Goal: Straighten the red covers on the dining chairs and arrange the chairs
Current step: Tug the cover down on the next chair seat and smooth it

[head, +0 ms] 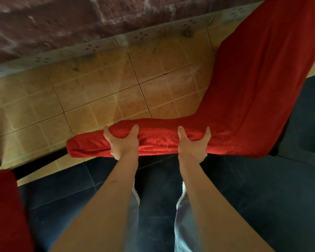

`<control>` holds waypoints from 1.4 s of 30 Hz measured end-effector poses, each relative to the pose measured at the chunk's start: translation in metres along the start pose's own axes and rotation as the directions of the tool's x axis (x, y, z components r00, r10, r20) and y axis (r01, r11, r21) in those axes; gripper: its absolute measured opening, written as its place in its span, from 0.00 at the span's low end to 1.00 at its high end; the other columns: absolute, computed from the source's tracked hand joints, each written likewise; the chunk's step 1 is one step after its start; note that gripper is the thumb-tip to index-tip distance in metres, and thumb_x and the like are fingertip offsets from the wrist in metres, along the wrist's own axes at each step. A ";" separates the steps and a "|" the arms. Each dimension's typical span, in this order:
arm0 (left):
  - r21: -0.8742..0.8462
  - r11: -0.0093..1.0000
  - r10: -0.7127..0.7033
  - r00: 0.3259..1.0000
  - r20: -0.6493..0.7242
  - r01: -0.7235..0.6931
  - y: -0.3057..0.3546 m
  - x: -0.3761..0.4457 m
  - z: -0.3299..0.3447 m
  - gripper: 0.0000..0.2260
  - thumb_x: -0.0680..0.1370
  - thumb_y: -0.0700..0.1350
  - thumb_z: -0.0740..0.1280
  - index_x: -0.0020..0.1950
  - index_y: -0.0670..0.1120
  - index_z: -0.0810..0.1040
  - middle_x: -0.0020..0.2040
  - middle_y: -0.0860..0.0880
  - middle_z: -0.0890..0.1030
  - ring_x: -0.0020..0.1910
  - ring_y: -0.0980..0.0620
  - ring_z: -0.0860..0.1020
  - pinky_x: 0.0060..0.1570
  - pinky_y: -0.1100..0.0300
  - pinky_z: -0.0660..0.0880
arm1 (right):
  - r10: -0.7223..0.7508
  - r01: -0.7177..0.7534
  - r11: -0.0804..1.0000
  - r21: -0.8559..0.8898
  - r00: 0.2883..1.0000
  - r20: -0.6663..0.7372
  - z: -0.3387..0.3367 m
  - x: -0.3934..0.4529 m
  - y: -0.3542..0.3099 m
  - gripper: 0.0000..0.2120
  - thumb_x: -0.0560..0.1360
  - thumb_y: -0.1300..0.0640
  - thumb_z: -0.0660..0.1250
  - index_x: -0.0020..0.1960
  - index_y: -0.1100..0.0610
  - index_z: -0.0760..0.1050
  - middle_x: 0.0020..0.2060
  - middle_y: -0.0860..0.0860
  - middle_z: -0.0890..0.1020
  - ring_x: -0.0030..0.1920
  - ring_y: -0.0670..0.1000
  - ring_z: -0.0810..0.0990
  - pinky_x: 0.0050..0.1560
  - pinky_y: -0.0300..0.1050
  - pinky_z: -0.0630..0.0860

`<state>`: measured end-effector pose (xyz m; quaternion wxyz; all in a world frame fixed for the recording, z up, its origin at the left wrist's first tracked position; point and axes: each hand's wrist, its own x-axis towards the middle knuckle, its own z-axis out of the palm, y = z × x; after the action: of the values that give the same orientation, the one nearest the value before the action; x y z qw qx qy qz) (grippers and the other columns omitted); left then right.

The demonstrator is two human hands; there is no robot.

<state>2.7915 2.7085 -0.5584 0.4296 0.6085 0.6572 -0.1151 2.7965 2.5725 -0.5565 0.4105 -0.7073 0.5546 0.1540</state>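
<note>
Seen from above, you are looking down your own two bare forearms to a chair top dressed in red cloth. Far to the left of your grip, at the lower left edge, sits a second red-covered chair (5,210), only partly in view and well apart from your hands. Your left hand (123,142) holds the padded top edge of the red cover (244,99), thumb on one side and fingers curled over the far side, so the grip is narrow and full of cloth. Between your two hands the fabric looks slightly puckered, with a loose pale thread showing. Just to the right, your right hand (194,144) clamps the same top edge in the same way. Right of that grip the cover runs on to the corner, then sweeps up and away toward the upper right as one long red panel. Beyond your hands lies the tan tiled floor (98,91); under your arms the floor is dark.

The step in hand looks like straightening this chair's cover, or taking hold of the chair to shift it. The next move likely calls for an even tug with both hands to draw the cloth smooth, then sliding the chair into line. The view is motion-blurred, so finer creases cannot be judged
</note>
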 end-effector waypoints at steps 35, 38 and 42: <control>0.324 0.533 0.492 0.598 0.633 -0.782 -0.011 0.123 -0.143 0.52 0.58 0.56 0.82 0.77 0.56 0.60 0.71 0.47 0.66 0.67 0.46 0.68 0.65 0.52 0.68 | -0.257 0.803 0.004 -0.596 0.577 0.775 0.060 -0.054 -0.026 0.52 0.58 0.34 0.77 0.76 0.39 0.56 0.71 0.48 0.69 0.73 0.57 0.63 0.70 0.69 0.51; 0.307 0.526 0.519 0.585 0.623 -0.793 -0.013 0.127 -0.141 0.51 0.57 0.55 0.82 0.76 0.56 0.62 0.69 0.48 0.68 0.65 0.47 0.69 0.61 0.56 0.66 | -0.279 0.798 -0.024 -0.602 0.573 0.771 0.063 -0.055 -0.024 0.51 0.58 0.34 0.77 0.75 0.38 0.57 0.70 0.49 0.70 0.72 0.58 0.63 0.69 0.70 0.52; 0.285 0.500 0.539 0.551 0.637 -0.818 -0.014 0.135 -0.140 0.51 0.56 0.55 0.82 0.76 0.56 0.63 0.67 0.49 0.70 0.64 0.49 0.70 0.58 0.59 0.63 | -0.275 0.799 -0.059 -0.598 0.563 0.779 0.066 -0.053 -0.027 0.49 0.59 0.35 0.77 0.75 0.40 0.60 0.68 0.50 0.72 0.69 0.57 0.67 0.67 0.66 0.58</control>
<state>2.7339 2.8937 -0.5740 0.3868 0.8706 0.1617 -0.2576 2.8191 2.6583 -0.5503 0.0280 -0.9012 -0.1139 0.4172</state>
